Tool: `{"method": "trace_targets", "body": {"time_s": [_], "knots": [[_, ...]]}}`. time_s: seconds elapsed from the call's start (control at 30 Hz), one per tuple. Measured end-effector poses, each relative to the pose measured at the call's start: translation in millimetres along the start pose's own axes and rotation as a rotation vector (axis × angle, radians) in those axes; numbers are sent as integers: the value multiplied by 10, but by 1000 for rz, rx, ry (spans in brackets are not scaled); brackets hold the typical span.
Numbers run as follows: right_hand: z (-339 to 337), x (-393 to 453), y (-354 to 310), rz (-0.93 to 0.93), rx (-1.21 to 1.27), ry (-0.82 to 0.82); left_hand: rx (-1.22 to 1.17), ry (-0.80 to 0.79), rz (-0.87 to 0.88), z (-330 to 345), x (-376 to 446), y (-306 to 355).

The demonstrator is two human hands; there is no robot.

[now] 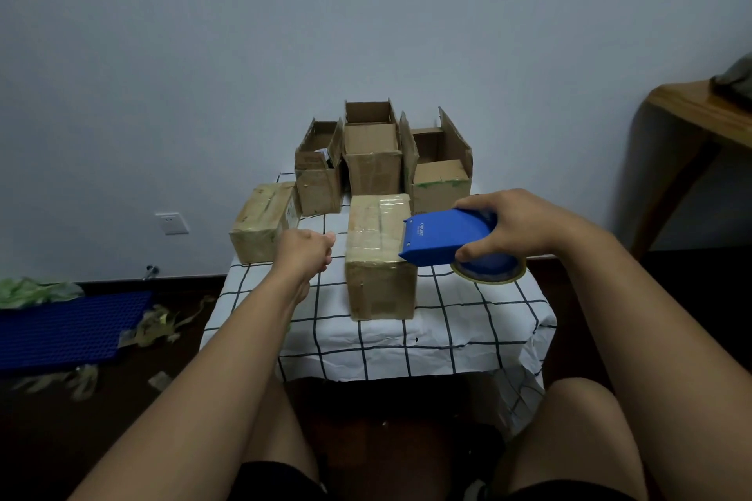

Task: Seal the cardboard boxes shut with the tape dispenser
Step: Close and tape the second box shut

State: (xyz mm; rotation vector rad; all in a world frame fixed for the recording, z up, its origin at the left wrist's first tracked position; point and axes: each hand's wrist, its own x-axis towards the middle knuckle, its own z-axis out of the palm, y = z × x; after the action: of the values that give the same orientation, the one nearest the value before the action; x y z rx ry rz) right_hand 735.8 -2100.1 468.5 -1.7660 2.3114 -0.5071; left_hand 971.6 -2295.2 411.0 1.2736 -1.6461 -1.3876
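Note:
A closed, taped cardboard box (376, 256) stands in the middle of the small table. My right hand (512, 226) grips the blue tape dispenser (447, 236), whose front edge touches the box's top right edge; the tape roll (488, 270) hangs below it. My left hand (307, 250) is a loose fist just left of the box, apart from it, with nothing visible in it. A second taped box (264, 222) lies at the table's left edge. Three boxes with raised flaps (319, 171) (372, 150) (439, 167) stand in a row at the back.
The table wears a white cloth with a black grid (447, 321) and stands against the wall. On the floor to the left lie a blue plastic mat (69, 329) and scraps of used tape (156, 325). A wooden table (700, 114) stands at the right. My knees are below.

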Motion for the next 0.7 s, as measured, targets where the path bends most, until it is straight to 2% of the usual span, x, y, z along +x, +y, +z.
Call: {"method": "trace_targets", "body": {"time_s": [0.4, 0.7], "knots": [[-16, 60, 40, 25, -76, -50, -87, 13, 17, 125, -109, -254], [-62, 92, 17, -7, -76, -27, -156, 26, -69, 174, -169, -291]]}}
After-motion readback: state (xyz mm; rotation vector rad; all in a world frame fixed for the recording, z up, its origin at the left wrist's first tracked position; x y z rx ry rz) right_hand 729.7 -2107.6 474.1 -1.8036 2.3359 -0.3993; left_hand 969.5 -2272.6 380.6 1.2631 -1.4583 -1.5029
